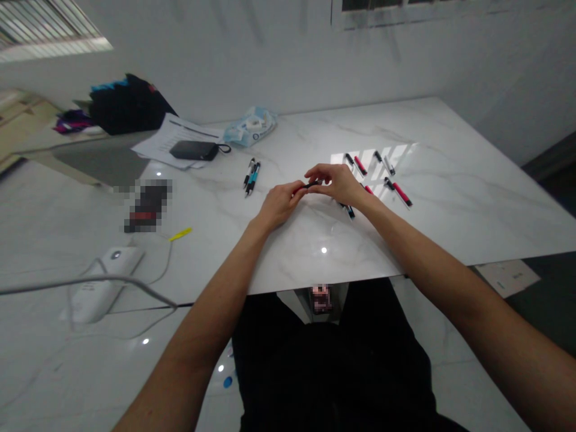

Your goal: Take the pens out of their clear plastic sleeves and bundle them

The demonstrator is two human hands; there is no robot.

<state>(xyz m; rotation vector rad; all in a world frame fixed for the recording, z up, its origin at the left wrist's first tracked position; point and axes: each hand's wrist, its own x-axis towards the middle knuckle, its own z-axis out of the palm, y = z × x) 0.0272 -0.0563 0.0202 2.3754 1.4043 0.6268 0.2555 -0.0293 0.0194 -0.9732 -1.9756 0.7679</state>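
A red-and-black pen [307,186] is held just above the white marble table [450,198], near its middle, gripped at both ends. The left hand [279,204] pinches the red end with closed fingers; the right hand [335,182] closes its fingers on the black end. Just right of the hands lie several loose red and black pen parts [400,193] on a sunlit patch. Left of the hands rest two blue-and-black pens [251,176] side by side. Farther left sit a black pouch [194,150] on papers [171,135] and a tissue pack [251,127].
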